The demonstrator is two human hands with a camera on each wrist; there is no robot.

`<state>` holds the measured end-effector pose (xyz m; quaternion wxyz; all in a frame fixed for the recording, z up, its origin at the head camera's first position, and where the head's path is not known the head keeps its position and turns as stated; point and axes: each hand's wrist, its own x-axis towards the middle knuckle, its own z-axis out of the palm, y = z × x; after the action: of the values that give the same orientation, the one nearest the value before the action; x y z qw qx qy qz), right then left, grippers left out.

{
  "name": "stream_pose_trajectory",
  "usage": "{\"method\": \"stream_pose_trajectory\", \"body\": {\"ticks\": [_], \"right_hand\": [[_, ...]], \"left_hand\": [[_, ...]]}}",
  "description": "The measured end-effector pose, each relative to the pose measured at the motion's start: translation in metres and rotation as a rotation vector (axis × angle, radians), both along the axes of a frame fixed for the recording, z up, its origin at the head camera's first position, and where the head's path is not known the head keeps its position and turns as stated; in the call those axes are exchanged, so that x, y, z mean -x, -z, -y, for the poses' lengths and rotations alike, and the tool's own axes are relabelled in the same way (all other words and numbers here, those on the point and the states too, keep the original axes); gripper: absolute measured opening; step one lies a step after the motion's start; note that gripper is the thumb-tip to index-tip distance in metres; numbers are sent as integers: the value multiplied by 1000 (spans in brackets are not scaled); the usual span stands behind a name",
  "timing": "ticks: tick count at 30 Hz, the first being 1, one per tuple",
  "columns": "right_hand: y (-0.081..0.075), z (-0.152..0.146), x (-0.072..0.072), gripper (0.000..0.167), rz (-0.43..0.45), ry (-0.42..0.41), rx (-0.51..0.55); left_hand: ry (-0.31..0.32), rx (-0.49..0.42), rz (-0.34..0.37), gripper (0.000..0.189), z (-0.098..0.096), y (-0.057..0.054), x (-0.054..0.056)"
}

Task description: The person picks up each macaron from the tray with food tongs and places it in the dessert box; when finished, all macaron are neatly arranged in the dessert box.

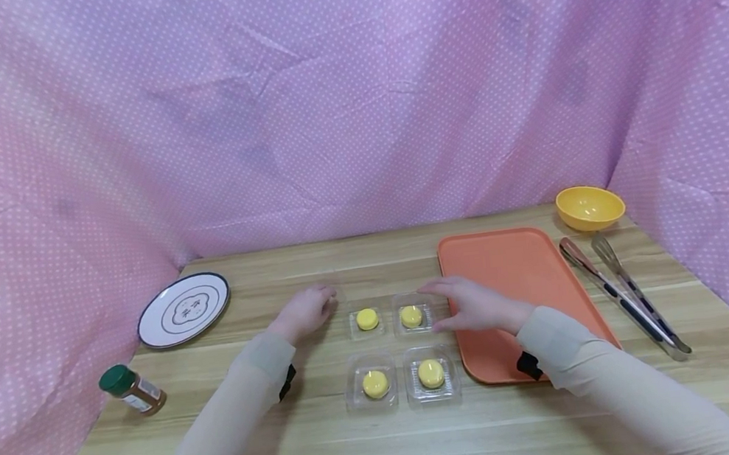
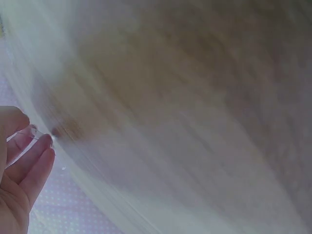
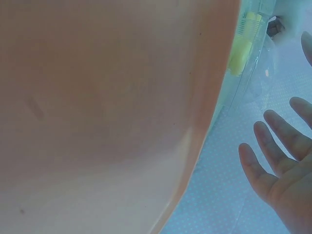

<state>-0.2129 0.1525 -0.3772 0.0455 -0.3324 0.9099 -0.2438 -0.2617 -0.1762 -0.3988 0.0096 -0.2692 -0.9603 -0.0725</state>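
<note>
Four clear plastic boxes, each with one round yellow macaron, form two rows at the table's middle. My left hand (image 1: 310, 312) is left of the far-left box (image 1: 354, 334), which has a macaron (image 1: 367, 319) inside. In the left wrist view, its thumb and fingers pinch a thin piece of clear plastic (image 2: 34, 131); most of that piece is hidden. My right hand (image 1: 472, 303) hovers with fingers spread at the right side of the far-right box (image 1: 402, 331), whose macaron (image 1: 411, 317) shows. Nearer me are the other macarons (image 1: 375, 384) in their boxes.
An orange tray (image 1: 508, 257) lies under the right forearm. Beyond it are a yellow bowl (image 1: 591, 208), metal tongs (image 1: 618, 293) and a second long utensil (image 1: 638, 288). On the left stand a white plate (image 1: 155, 327) and a green-capped spice jar (image 1: 133, 390). A pink dotted cloth (image 1: 352, 110) hangs behind.
</note>
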Motion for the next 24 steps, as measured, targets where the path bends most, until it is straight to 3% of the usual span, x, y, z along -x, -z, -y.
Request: {"method": "stream_pose_trajectory", "body": {"ticks": [7, 12, 18, 24], "right_hand": [[0, 2, 0, 67, 20, 7, -1], [-1, 4, -1, 66, 14, 1, 2], [-3, 5, -2, 65, 19, 5, 16], [-4, 7, -2, 65, 16, 19, 31]], "left_hand": [[-49, -162, 27, 33, 6, 2, 0], [-77, -262, 22, 35, 9, -5, -4], [-149, -353, -22, 40, 16, -15, -1], [-251, -550, 31, 42, 24, -20, -1]]}}
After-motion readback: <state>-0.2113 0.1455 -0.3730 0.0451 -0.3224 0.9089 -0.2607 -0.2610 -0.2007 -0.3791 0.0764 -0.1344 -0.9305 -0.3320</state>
